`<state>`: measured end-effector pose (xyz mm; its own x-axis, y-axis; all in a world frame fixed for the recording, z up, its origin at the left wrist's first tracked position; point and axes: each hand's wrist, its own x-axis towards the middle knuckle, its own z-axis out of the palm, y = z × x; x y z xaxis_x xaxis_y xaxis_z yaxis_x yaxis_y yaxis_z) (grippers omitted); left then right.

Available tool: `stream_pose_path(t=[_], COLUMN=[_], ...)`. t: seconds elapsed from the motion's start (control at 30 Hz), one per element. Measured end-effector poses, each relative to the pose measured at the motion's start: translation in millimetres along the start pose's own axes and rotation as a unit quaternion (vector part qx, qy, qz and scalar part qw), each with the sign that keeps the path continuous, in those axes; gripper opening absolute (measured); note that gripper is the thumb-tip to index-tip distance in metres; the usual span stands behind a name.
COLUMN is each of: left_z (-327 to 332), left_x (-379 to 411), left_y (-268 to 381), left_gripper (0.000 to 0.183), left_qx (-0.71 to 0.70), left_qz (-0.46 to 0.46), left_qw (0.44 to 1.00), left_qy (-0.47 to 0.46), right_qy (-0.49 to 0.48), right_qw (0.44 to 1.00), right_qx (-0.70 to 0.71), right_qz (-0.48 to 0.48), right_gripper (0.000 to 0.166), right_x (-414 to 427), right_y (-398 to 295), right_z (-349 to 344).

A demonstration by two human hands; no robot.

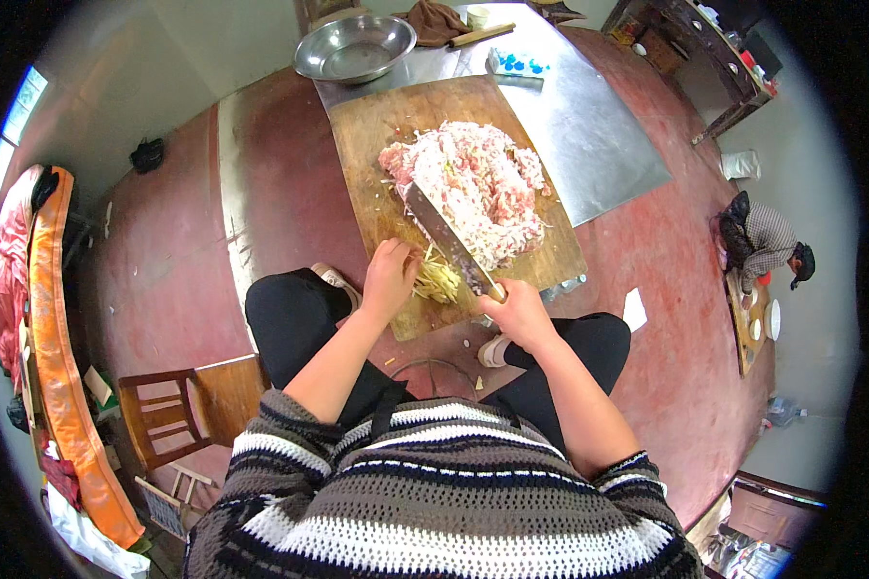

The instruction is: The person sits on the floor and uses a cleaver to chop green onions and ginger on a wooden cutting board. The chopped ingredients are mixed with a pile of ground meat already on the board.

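Note:
My right hand (519,311) grips the handle of a broad kitchen cleaver (449,239), whose blade points up and to the left along the near left edge of a heap of minced meat (478,181) mixed with pale shreds. Beside the blade lies a small pile of yellowish-green cut strips (438,279). My left hand (395,273) is at the left side of this pile, fingers bent; whether it holds any strips cannot be told. All of this rests on a wooden cutting board (362,108).
A steel basin (355,49), a wooden rolling pin (482,35) and a patterned box (518,64) stand on the metal table (601,145) beyond the board. A wooden chair (166,412) is at left. Another person (767,239) works at a board far right.

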<state>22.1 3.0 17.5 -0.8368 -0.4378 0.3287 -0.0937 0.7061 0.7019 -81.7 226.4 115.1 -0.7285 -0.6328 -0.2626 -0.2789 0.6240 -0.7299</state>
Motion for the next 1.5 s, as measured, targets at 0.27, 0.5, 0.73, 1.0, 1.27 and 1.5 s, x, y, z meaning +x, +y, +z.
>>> stream_pose_path(t=[0.27, 0.5, 0.73, 1.0, 1.27, 1.5], left_z=[-2, -8, 6, 31, -47, -70], left_x=[20, 33, -6, -27, -8, 36], left_y=[-14, 11, 5, 29, -28, 50], left_gripper=[0.031, 0.046, 0.030, 0.039, 0.028, 0.044], left_qx=[-0.046, 0.008, 0.011, 0.048, -0.236, -0.119], left_qz=[0.098, 0.251, 0.149, -0.030, -0.121, 0.027], left_qw=[0.974, 0.926, 0.979, 0.996, 0.964, 0.967], left_qy=[-0.197, -0.282, -0.136, 0.069, 0.002, -0.225], right_qy=[0.002, 0.008, -0.008, 0.002, -0.012, -0.068], right_qw=[0.997, 0.997, 0.997, 0.998, 0.964, 0.890], right_qx=[0.044, 0.042, 0.034, -0.066, -0.231, -0.376], right_qz=[0.069, 0.058, 0.069, 0.001, -0.128, -0.249], right_gripper=[0.032, 0.031, 0.031, 0.026, 0.026, 0.029], right_x=[-18, -20, -25, -24, -27, -17], right_y=[9, 15, 15, 17, 16, 23], right_z=[-22, -26, -24, -6, -38, -41])
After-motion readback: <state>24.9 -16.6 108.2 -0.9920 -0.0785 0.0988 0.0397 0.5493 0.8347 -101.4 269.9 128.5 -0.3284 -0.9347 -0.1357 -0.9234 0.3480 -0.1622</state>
